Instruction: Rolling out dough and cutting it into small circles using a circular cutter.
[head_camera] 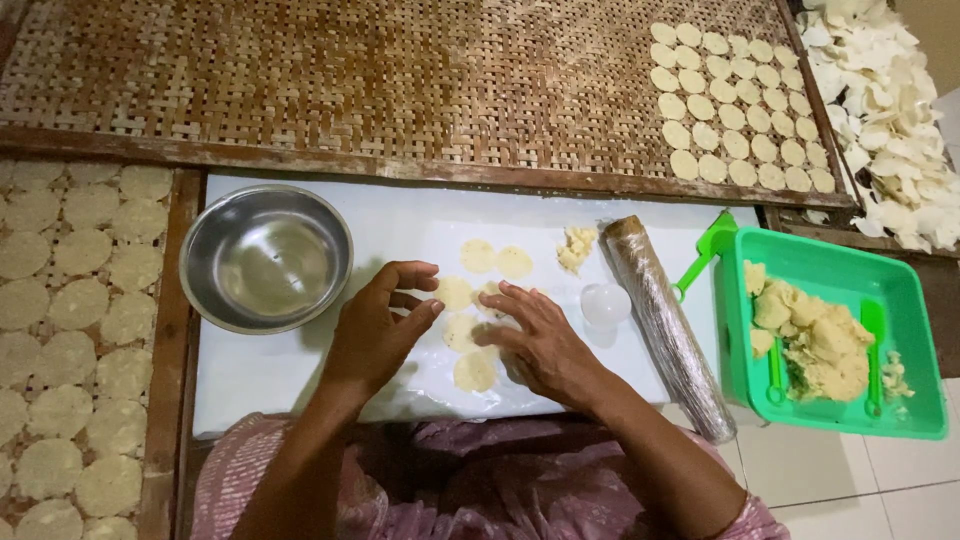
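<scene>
Lifting cut dough discs [474, 371] off white worktop [260, 380] at frame centre: left hand [375, 335] fingers curled beside one disc, right hand [540, 345] fingers spread flat on others; next, careful peeling without tearing.

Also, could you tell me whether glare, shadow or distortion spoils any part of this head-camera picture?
Head view: soft glare on the steel bowl and white sheet; the left hand and right hand cast faint shadows over the dough discs; the woven tray bows with wide-angle distortion; focus is mostly sharp.
</scene>
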